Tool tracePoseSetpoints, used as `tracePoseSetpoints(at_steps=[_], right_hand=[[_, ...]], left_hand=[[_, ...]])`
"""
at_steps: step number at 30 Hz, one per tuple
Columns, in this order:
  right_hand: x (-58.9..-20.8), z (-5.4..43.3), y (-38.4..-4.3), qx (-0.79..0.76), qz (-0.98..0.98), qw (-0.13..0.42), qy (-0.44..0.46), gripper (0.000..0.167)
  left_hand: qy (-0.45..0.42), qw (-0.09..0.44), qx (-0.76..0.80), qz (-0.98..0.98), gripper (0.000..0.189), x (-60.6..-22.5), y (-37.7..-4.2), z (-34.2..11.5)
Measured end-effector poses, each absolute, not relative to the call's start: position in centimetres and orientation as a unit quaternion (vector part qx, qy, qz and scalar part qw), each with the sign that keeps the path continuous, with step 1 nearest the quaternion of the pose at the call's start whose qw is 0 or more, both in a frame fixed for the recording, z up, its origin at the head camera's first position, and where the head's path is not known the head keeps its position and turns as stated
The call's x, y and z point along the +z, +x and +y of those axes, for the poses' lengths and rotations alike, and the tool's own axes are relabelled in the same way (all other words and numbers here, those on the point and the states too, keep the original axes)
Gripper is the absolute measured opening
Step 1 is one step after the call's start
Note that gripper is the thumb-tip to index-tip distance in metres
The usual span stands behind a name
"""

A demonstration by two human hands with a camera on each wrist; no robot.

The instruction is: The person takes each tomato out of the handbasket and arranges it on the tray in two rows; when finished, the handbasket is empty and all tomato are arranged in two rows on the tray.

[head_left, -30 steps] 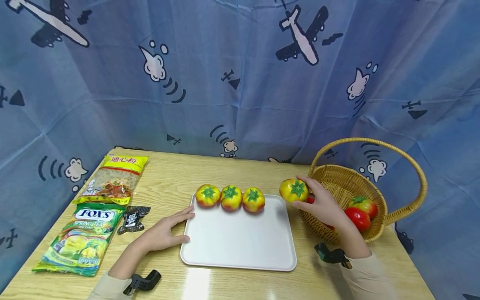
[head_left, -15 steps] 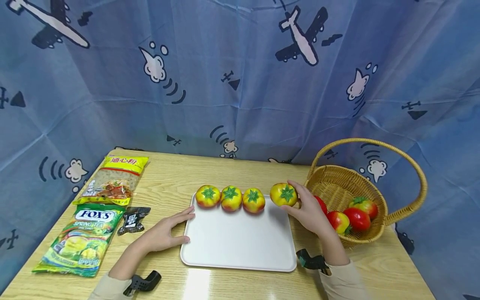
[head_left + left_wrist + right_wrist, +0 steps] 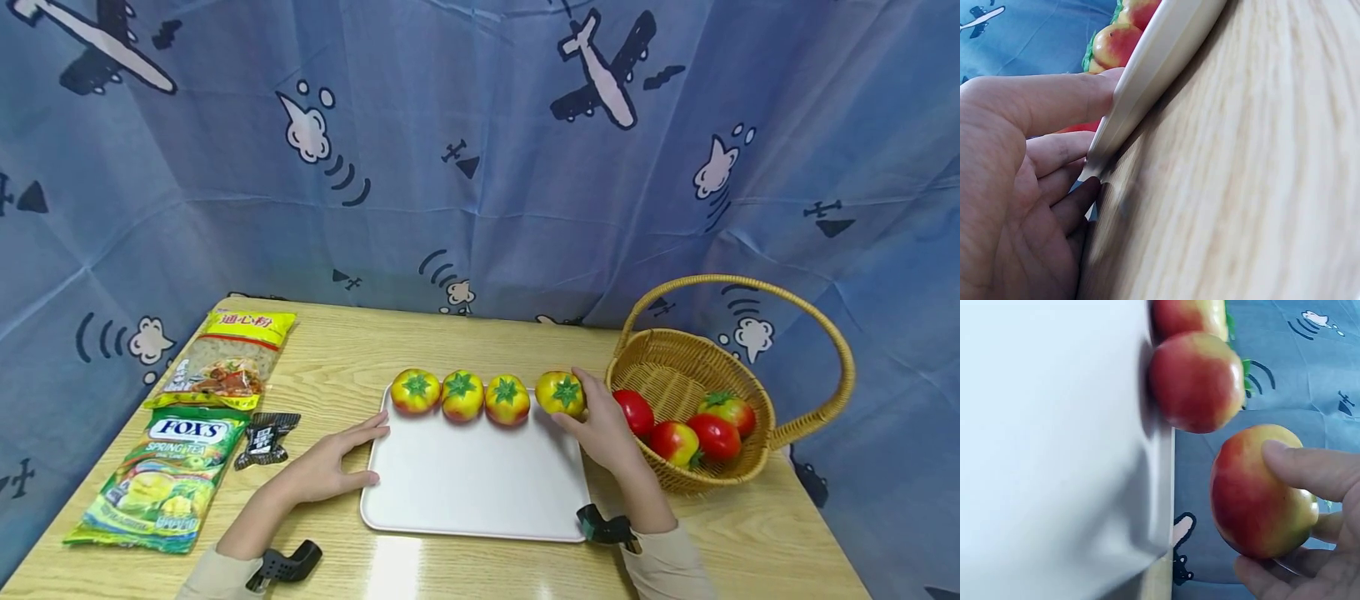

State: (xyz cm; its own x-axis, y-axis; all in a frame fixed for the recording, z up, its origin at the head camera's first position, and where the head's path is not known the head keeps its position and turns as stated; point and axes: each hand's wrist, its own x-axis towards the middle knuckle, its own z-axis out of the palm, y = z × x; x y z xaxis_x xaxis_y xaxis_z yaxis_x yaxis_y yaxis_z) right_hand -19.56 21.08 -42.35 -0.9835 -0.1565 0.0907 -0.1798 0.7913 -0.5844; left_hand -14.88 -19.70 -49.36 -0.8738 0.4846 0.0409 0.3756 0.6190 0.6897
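Note:
In the head view, my right hand (image 3: 604,427) holds a yellow-and-red fruit with a green leafy cap (image 3: 560,393) at the back right corner of the white tray (image 3: 480,483). Thumb and fingers grip the fruit from its right side, as the right wrist view shows on the held fruit (image 3: 1260,494). Three similar fruits, the nearest one (image 3: 507,400) included, sit in a row along the tray's back edge, with a gap before the held one. My left hand (image 3: 330,467) touches the tray's left rim (image 3: 1141,81) with fairly straight fingertips.
On the right stands a wicker basket (image 3: 652,354) with a tall handle, holding several red and yellow-red fruits (image 3: 675,443). At the left lie a pasta bag (image 3: 228,358), a green FOX'S candy bag (image 3: 161,479) and a small black packet (image 3: 267,439). A blue curtain hangs behind.
My right hand has carried the fruit leftward from beside the basket to the tray's back right corner, and slightly lower in view. The left hand has stayed at the tray's rim.

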Motion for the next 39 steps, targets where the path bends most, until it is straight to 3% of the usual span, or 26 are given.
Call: tracePoseSetpoints(at_steps=[28,39], right_hand=[[-44.3,21.3,-21.9,0.288,-0.952,-0.06,0.086,0.078],[-44.6,21.6,-22.1,0.299,-0.948,-0.081,0.074,0.089]], left_hand=[[0.244,0.073,0.363,0.896,0.069,-49.5,-15.0,-19.7],[0.249,0.072,0.362,0.895,0.07,-49.4,-14.9,-19.7]])
